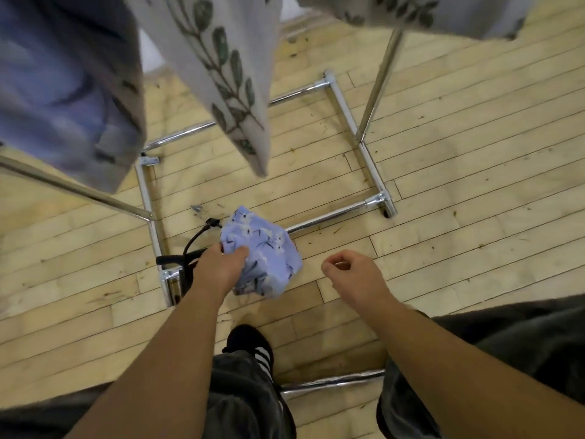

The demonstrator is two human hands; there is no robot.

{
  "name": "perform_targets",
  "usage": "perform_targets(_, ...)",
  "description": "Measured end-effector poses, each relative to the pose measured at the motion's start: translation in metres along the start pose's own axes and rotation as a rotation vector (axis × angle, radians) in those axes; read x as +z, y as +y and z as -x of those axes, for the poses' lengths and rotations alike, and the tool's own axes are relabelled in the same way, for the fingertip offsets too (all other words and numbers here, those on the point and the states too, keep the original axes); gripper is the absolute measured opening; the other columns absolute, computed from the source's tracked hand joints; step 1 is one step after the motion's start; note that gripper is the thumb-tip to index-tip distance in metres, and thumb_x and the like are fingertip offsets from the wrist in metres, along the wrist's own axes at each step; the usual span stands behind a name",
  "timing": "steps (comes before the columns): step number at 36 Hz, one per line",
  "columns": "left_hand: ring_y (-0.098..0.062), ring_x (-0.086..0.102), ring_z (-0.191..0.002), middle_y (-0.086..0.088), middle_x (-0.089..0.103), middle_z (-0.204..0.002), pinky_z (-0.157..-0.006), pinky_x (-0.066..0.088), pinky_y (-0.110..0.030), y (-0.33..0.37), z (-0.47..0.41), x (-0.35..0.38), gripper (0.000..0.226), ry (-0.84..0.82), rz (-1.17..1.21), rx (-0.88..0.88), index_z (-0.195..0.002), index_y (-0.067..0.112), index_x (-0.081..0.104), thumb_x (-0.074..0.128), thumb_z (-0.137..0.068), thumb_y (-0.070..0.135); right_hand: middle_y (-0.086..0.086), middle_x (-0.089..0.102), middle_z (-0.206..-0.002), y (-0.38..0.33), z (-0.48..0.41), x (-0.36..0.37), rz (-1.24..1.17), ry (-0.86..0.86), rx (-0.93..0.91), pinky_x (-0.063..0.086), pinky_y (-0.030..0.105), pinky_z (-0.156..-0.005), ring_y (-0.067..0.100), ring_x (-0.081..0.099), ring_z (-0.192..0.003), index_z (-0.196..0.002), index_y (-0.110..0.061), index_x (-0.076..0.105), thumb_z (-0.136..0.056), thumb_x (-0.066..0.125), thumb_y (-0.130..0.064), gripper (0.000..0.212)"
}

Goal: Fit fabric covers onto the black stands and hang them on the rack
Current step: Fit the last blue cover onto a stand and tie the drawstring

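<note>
Hands over a wooden floor (459,217): the left grip (221,267) closes fingers and thumb round a bunched blue floral fabric cover (266,255), thumb pressed on the cloth's upper face. Most of the cover bulges to the right of that grip and just beyond it. The crumpled bundle's long axis runs from a far end pointing away from the person to a near end hanging back beside the wrist.

A black stand (177,258) shows on the other side of the same grip. One dark bar reaches out to the left, roughly level, and a thin curved arm arcs away from the knuckles to a small black end-piece just beside the cover's far edge. How much of the stand sits inside the cloth cannot be told.

The right grip (351,274) hangs apart to the right of the cover with its fingers loosely curled, holding nothing and touching nothing.

Beyond both grips the chrome tubes of the rack (332,216) form a rectangular base on the floor. One tube passes behind the cover, and another lies under the stand's bar.

Above, blurred and close to the lens, hang a blue-purple cover (63,90), a grey leaf-print cover (221,74) and another leaf-print cover (411,14). A black striped shoe (250,343) shows below the left wrist.
</note>
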State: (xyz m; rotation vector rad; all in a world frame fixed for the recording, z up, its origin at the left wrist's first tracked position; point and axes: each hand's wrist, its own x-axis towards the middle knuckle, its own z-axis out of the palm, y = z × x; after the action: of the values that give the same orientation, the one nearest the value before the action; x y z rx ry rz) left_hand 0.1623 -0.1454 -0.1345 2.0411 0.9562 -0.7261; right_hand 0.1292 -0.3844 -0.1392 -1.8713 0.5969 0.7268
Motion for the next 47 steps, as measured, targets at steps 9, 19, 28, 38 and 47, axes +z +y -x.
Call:
perform_targets(9,-0.030,0.065,-0.099,-0.012,0.068,-0.110,-0.091,0.054,-0.042,0.041,0.075,-0.003,0.051,-0.066,0.147,0.047,-0.117,0.014,0.066,0.058,-0.094,0.058,-0.008,0.068,-0.113,-0.047,0.070,-0.003,-0.008,-0.186,-0.221,0.053,0.023,-0.070,0.009,0.066,-0.093,-0.126,-0.029,0.062,-0.090,0.076,-0.043,0.041)
perform_targets(19,-0.035,0.074,-0.099,-0.016,0.076,-0.106,-0.077,0.063,-0.040,0.050,0.167,-0.012,0.040,-0.259,0.489,0.044,-0.116,0.008,0.069,0.052,-0.105,0.043,-0.016,0.066,-0.119,-0.049,0.129,-0.028,-0.040,-0.147,-0.361,0.058,0.028,-0.088,0.003,0.067,-0.101,-0.127,-0.039,0.061,-0.085,0.080,-0.048,0.047)
perform_targets(28,-0.025,0.073,-0.092,-0.010,0.076,-0.106,-0.078,0.059,-0.033,0.023,0.209,-0.003,0.028,-0.354,0.265,0.310,-0.113,0.015,0.073,0.058,-0.092,0.003,-0.015,0.070,-0.099,-0.042,0.155,-0.032,0.090,-0.004,-0.425,0.045,0.004,-0.060,-0.003,0.065,-0.082,-0.122,-0.030,0.070,-0.097,0.063,-0.023,0.027)
perform_targets(38,-0.010,0.058,-0.061,0.002,0.072,-0.077,-0.050,0.039,-0.018,0.007,0.225,0.009,0.017,-0.062,-0.011,0.500,-0.090,0.028,0.074,0.059,-0.098,0.026,0.000,0.070,-0.093,-0.029,0.175,-0.036,0.193,0.016,-0.406,0.048,0.019,-0.063,0.013,0.062,-0.077,-0.111,-0.019,0.069,-0.098,0.054,-0.015,0.020)
perform_targets(47,-0.015,0.070,-0.081,0.008,0.072,-0.087,-0.068,0.059,-0.030,0.001,0.226,0.015,0.023,-0.214,0.102,0.458,-0.115,0.044,0.068,0.057,-0.100,0.031,0.000,0.066,-0.087,-0.023,0.176,-0.041,0.240,0.022,-0.375,0.044,0.020,-0.057,0.014,0.058,-0.069,-0.106,-0.024,0.058,-0.097,0.059,-0.016,0.012)
